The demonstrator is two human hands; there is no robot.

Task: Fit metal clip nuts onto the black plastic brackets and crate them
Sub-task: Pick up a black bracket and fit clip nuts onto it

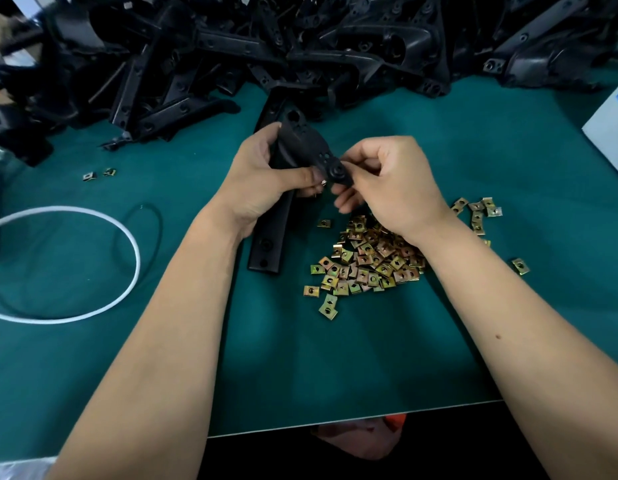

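Note:
My left hand [266,178] grips a black plastic bracket [302,143] above the green table. Its thumb lies along the bracket's lower edge, and small metal clip nuts [319,188] show at its fingertips. My right hand [390,181] pinches the bracket's round tab [338,173] from the right. Whether a nut sits under those fingers is hidden. A pile of brass-coloured clip nuts [366,261] lies on the table just below my right wrist. The bracket's long flat arm [271,233] reaches down toward the table below my left hand.
A big heap of black brackets [300,43] fills the back of the green table [231,341]. Two stray nuts [99,174] lie at the left. A white cable loop [93,265] curls at left. A pale box [612,123] stands at the right edge.

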